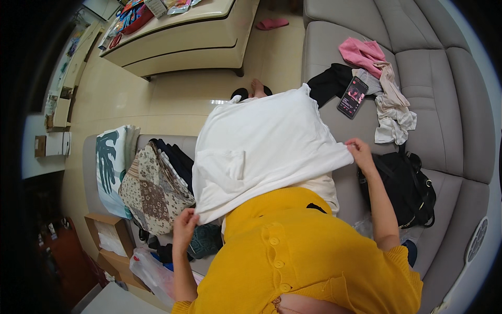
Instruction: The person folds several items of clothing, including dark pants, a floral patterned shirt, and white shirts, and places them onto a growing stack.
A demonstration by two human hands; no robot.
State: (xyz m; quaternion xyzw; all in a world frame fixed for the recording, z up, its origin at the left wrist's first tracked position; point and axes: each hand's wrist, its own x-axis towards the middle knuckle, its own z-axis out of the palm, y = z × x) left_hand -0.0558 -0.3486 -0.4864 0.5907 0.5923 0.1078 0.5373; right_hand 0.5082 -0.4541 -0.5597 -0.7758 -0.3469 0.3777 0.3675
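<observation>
A white cloth garment [270, 137], with what looks like a pocket on its left part, lies spread across my lap and legs. My left hand [186, 224] pinches its near left corner. At its right corner, my right hand [360, 154] grips the edge between thumb and fingers. The fabric is stretched between both hands, with soft creases. Beneath its near edge a cream cloth [319, 188] shows at my lap. Part of my feet [257, 88] can be seen past its far edge.
Left on the grey sofa stand folded clothes, a floral patchwork cloth [157, 188] and a patterned white textile [111, 168]. To the right lie a phone [353, 97], a pink cloth [362, 55] and a black bag [404, 192]. A cream coffee table [176, 47] is ahead; cardboard boxes [111, 233] sit lower left.
</observation>
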